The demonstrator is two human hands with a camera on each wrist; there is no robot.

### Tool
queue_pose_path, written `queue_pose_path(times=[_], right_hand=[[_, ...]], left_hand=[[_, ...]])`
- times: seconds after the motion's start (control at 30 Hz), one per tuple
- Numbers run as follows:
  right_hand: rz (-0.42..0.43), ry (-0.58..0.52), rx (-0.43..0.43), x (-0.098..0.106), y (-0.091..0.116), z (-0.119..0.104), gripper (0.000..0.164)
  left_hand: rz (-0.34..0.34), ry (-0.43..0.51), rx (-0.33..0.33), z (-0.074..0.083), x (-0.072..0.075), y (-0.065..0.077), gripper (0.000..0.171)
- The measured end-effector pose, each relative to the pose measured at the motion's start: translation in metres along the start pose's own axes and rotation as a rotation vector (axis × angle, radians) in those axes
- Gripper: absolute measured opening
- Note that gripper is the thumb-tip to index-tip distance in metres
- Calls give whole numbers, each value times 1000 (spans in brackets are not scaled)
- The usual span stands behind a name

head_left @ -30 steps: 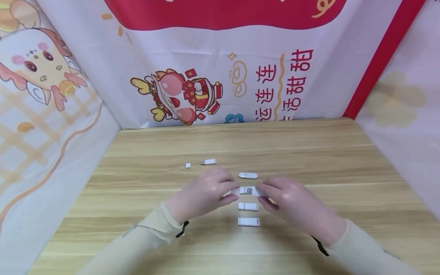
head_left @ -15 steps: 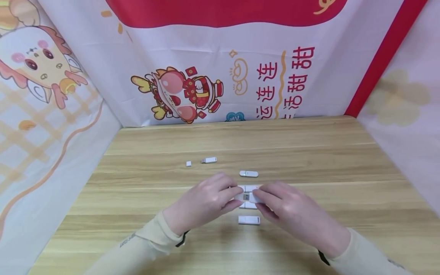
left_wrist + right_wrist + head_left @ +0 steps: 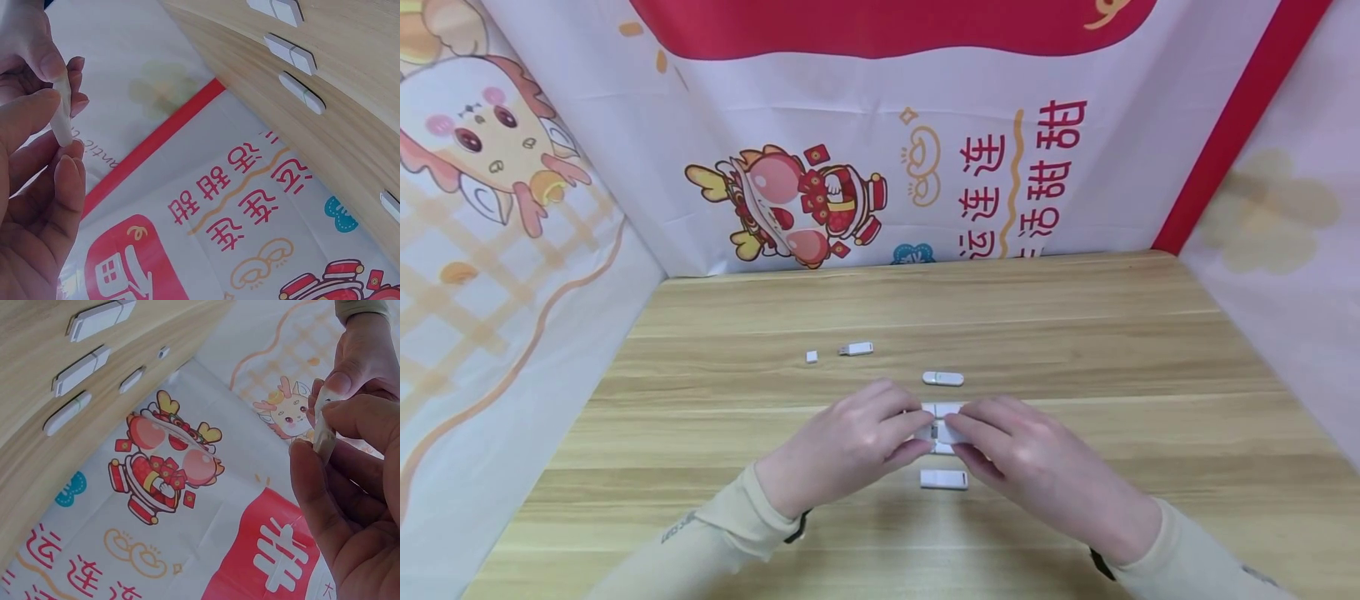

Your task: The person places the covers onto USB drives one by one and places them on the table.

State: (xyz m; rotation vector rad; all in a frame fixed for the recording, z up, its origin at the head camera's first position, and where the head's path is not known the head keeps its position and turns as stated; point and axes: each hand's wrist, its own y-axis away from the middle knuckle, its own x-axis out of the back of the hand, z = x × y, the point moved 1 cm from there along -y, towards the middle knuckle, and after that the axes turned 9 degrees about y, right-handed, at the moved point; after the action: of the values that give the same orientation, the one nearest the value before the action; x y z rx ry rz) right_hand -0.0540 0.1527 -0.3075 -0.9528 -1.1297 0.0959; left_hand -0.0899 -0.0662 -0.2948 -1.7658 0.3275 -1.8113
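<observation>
My left hand (image 3: 850, 442) pinches the white cap (image 3: 923, 427) of a USB stick between thumb and fingers. Facing it, my right hand (image 3: 1041, 462) grips the white USB stick (image 3: 953, 431) by its body. A short bit of metal plug shows between cap and body in the head view. In the left wrist view the white pieces (image 3: 63, 119) form one line from hand to hand, held above the table. The right wrist view shows the same line, with the stick's body (image 3: 324, 431) between thumb and fingers.
Below the hands lie white USB sticks in a column: a rounded one (image 3: 943, 378) farthest, a flat one (image 3: 943, 480) nearest, others (image 3: 942, 409) partly hidden between. Farther left lie an uncapped stick (image 3: 857, 349) and a loose cap (image 3: 812, 357) on the wooden table (image 3: 737, 308). Printed cloth walls enclose it.
Both hands have come slightly toward the person and closer together. The gap between the cap and the stick's body has narrowed, so less of the metal plug shows.
</observation>
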Motion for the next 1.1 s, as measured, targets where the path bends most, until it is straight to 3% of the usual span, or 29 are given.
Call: queue_pose_path(times=[0.23, 0.4, 0.53, 0.7, 1.1], right_hand=[[-43, -17, -43, 1, -1, -2, 35], [-14, -8, -29, 2, -1, -2, 34], [-5, -11, -24, 3, -2, -2, 35], [-32, -11, -28, 2, -3, -2, 35], [-29, -11, -4, 0, -4, -2, 31]], left_hand=[[46, -17, -52, 1, 0, -1, 19], [57, 4, -43, 0, 1, 0, 23], [61, -42, -33, -3, 3, 1, 29], [42, -88, -36, -6, 2, 3, 33], [-5, -42, -52, -7, 4, 4, 32]])
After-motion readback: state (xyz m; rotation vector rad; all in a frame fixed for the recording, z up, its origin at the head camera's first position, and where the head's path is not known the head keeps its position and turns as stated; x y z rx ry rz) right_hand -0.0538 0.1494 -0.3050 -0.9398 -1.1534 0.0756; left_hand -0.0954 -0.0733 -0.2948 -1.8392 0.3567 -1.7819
